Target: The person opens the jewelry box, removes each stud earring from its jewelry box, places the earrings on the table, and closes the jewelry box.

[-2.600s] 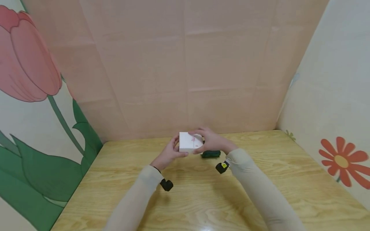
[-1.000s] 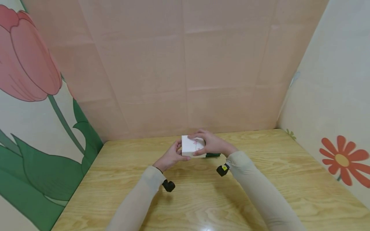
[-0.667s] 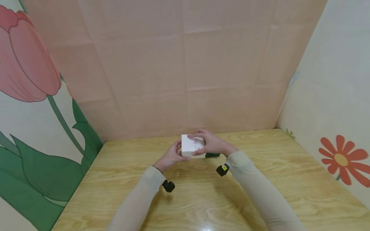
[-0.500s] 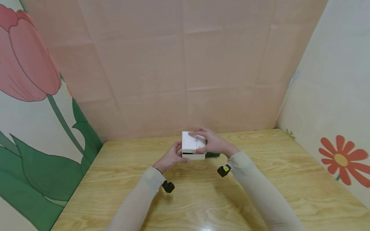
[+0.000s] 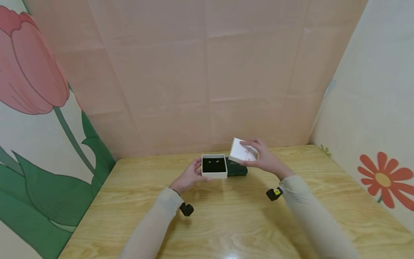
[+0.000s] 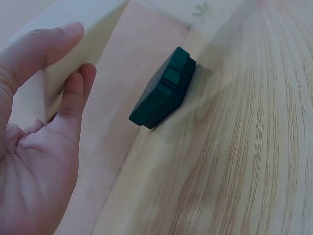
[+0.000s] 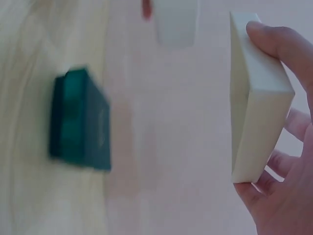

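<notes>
My left hand (image 5: 190,176) grips the white base of a small jewelry box (image 5: 215,175) by its left side, thumb along the front. A black pad (image 5: 213,166) lines the base, and two tiny shiny pieces, like stud earrings (image 5: 217,162), sit in it. To the right, my right hand (image 5: 265,158) holds the box's white lid (image 5: 238,152), which has a pink print on top. The lid is tilted and apart from the base. In the right wrist view the hollow underside of the lid (image 7: 266,98) faces left, with thumb and fingers on opposite edges.
A dark green box (image 5: 237,169) with faint lettering rests on the wooden table (image 5: 220,223), behind and right of the white base. It shows whole in the left wrist view, the green box (image 6: 164,88) lying near the table's back edge. A pink backdrop (image 5: 207,90) rises behind.
My right hand has lifted the lid off the base and moved it right, uncovering the black pad and small pieces. The left hand and base have barely moved; more of the green box shows.
</notes>
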`<state>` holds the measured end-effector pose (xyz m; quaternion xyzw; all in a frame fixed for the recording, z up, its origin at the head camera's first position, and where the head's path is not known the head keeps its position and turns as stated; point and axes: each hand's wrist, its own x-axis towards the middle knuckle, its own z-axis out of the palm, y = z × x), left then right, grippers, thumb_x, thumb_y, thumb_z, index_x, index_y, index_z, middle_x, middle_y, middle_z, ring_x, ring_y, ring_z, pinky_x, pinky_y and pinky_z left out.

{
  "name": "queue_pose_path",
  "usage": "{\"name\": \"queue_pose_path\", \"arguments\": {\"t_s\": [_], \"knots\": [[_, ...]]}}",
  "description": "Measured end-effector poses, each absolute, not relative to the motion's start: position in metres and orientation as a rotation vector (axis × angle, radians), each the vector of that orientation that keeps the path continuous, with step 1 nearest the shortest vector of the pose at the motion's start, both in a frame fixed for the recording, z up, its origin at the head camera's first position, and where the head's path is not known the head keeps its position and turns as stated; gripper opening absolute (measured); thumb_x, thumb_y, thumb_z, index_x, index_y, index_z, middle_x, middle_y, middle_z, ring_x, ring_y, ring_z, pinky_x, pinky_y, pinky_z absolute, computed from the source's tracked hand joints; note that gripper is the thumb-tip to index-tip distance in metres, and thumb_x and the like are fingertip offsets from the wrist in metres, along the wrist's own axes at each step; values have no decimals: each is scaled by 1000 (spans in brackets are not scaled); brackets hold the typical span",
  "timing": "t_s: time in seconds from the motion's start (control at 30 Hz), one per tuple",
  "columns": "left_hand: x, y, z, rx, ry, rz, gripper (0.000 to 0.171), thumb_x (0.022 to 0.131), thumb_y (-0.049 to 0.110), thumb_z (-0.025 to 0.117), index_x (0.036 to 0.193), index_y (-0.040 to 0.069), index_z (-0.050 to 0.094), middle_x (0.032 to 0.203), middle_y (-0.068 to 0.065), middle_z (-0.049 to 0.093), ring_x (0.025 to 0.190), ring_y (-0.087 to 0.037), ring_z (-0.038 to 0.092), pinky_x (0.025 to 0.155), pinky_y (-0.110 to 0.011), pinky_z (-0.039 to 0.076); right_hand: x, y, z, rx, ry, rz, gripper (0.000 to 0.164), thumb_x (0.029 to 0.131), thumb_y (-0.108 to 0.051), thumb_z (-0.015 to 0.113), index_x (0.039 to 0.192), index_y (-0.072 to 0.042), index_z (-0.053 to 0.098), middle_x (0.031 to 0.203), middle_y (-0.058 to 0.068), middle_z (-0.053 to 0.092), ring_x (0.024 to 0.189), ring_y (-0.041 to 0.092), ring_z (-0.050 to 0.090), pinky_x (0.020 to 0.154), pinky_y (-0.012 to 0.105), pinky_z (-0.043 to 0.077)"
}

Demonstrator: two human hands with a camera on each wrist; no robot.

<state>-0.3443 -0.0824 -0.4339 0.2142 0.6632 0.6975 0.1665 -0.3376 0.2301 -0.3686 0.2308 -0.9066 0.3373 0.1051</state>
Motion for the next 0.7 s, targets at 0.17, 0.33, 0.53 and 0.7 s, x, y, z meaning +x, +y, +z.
{"name": "queue_pose_path", "arguments": {"t_s": [0.17, 0.33, 0.53, 0.7], "knots": [[-344, -82, -434, 609, 1886, 1983, 85, 80, -14, 69, 148, 9, 23, 151, -13, 31, 128, -31, 47, 92, -33, 49, -342, 265, -390, 550, -2759, 937, 76, 76, -36, 82, 141, -15, 49, 138, 16, 39, 115, 36, 41, 88, 54, 40], [-345, -83, -435, 607, 1888, 1977, 87, 80, -12, 70, 149, 10, 22, 152, -12, 31, 129, -31, 47, 93, -34, 48, -348, 292, -410, 467, -2843, 735, 71, 76, -38, 80, 136, -9, 53, 132, 27, 45, 112, 43, 45, 88, 61, 39], [-347, -84, -435, 579, 1893, 1948, 91, 80, -5, 74, 150, 15, 20, 155, -8, 28, 133, -30, 43, 100, -38, 45, -350, 306, -424, 431, -2965, 581, 73, 73, -47, 80, 129, -4, 58, 126, 34, 51, 112, 49, 47, 88, 62, 39], [-348, -83, -436, 581, 1898, 1941, 91, 80, -5, 74, 150, 15, 20, 154, -8, 30, 132, -30, 45, 100, -38, 45, -351, 309, -433, 428, -3047, 554, 71, 74, -47, 79, 127, -4, 59, 124, 34, 53, 112, 49, 47, 89, 61, 39]]}}
